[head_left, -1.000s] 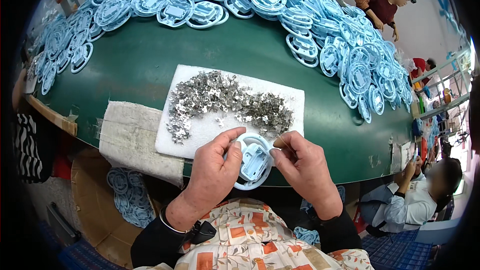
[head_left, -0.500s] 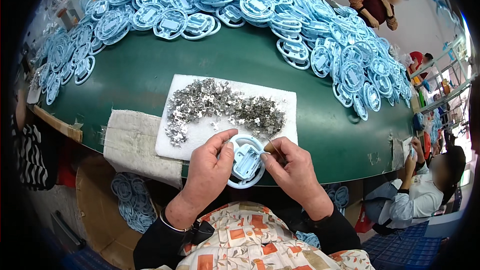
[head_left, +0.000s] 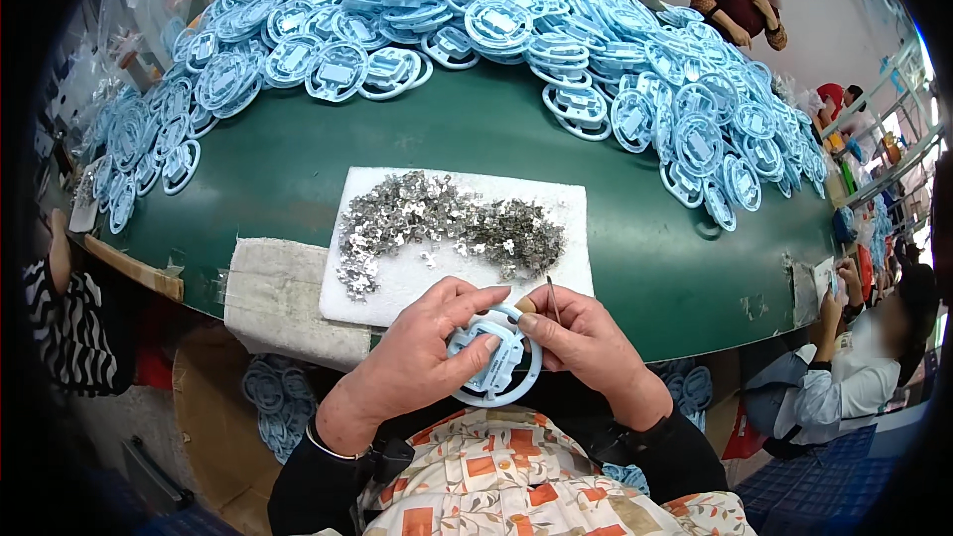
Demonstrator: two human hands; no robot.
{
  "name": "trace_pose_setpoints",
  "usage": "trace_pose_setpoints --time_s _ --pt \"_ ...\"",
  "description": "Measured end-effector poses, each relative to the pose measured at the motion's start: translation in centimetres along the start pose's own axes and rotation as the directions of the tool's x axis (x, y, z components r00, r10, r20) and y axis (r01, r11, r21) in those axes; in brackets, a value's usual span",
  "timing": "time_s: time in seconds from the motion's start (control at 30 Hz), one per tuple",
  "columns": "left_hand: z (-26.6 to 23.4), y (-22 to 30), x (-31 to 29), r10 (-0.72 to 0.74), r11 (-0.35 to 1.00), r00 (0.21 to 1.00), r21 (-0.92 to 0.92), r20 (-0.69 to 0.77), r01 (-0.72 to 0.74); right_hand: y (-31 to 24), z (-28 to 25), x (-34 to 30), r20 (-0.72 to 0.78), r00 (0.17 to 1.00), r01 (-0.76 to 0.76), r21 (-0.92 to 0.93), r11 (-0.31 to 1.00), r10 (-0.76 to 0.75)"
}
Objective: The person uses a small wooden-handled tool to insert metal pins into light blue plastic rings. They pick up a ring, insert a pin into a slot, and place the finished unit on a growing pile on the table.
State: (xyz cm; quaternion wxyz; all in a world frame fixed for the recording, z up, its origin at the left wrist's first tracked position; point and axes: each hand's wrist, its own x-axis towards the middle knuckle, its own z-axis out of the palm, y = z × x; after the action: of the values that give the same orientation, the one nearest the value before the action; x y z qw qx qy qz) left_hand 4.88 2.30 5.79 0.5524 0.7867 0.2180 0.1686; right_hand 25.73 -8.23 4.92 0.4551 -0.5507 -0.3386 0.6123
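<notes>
Between both hands, in front of my body, is a light-blue plastic part shaped like a toy steering wheel (head_left: 499, 364). My left hand (head_left: 422, 349) grips it from the left, the thumb lying across its centre and the index finger stretched over the top of the rim. My right hand (head_left: 594, 345) pinches the upper right of the rim between thumb and fingers. A thin, pointed metal tool (head_left: 553, 300) sticks up from the right fingers; its lower part is hidden. Just beyond the hands, small silvery metal clips (head_left: 412, 213) lie heaped on a white foam board (head_left: 566, 278).
Large piles of the same blue wheels (head_left: 501, 25) line the far side of the green table (head_left: 467, 124). A whitish cloth-covered pad (head_left: 283, 288) rests at the near edge. Below left, a cardboard box (head_left: 213, 427) holds more wheels. A co-worker (head_left: 844, 367) sits at the right.
The wheel has been turned, so a different face shows. My left thumb has moved onto its centre, and the metal tool now stands more upright in my right fingers. The whole view shifted slightly.
</notes>
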Motion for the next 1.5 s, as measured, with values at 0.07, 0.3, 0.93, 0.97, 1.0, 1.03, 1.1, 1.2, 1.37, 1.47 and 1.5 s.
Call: trace_pose_setpoints --time_s 0.07,0.3,0.93,0.97,1.0,1.03,1.1,1.2,1.37,1.47,1.5 --pt "-0.1 -0.6 -0.1 0.006 0.995 1.000 -0.097 -0.013 -0.007 -0.5 0.1 -0.1 0.015 1.000 -0.008 0.072 0.997 0.007" --pt "1.1 -3.3 -1.0 -0.149 0.102 0.973 -0.976 0.178 0.194 -0.7 1.5 1.2 -0.012 0.964 0.266 0.000 0.964 -0.266" --pt "-0.4 -3.1 -3.9 -0.307 0.279 0.929 -0.914 0.205 0.294 -2.2 1.3 4.7 0.111 0.856 0.444 -0.658 0.608 -0.505" --pt "-0.4 -3.1 -4.3 -0.314 0.287 0.933 -0.919 0.176 0.270 -2.2 2.2 5.7 0.146 0.815 0.486 -0.699 0.525 -0.561" --pt "-0.4 -3.1 -4.7 -0.321 0.295 0.936 -0.924 0.146 0.246 -2.4 3.0 6.4 0.174 0.816 0.484 -0.726 0.488 -0.551" --pt "-0.3 -3.1 -5.1 -0.329 0.299 0.937 -0.929 0.115 0.219 -2.6 3.7 7.0 0.199 0.821 0.492 -0.722 0.487 -0.535" --pt "-0.2 -3.1 -5.8 -0.346 0.361 0.936 -0.913 0.060 0.192 -2.9 5.0 8.0 0.250 0.829 0.508 -0.712 0.485 -0.501" --pt "-0.2 -3.0 -7.0 -0.345 0.443 0.938 -0.875 0.036 0.197 -3.1 6.9 9.4 0.367 0.809 0.567 -0.696 0.441 -0.460" --pt "-0.6 -2.9 -8.4 -0.381 0.487 0.925 -0.846 0.019 0.217 -2.4 9.2 10.8 0.444 0.781 0.586 -0.764 0.269 -0.439" --pt "-0.9 -3.2 -8.8 -0.378 0.524 0.926 -0.829 -0.017 0.198 -2.0 9.7 11.1 0.444 0.769 0.567 -0.805 0.172 -0.460" --pt "-0.9 -3.3 -8.9 -0.368 0.542 0.929 -0.819 -0.032 0.187 -2.0 9.6 11.0 0.449 0.769 0.563 -0.813 0.149 -0.455"
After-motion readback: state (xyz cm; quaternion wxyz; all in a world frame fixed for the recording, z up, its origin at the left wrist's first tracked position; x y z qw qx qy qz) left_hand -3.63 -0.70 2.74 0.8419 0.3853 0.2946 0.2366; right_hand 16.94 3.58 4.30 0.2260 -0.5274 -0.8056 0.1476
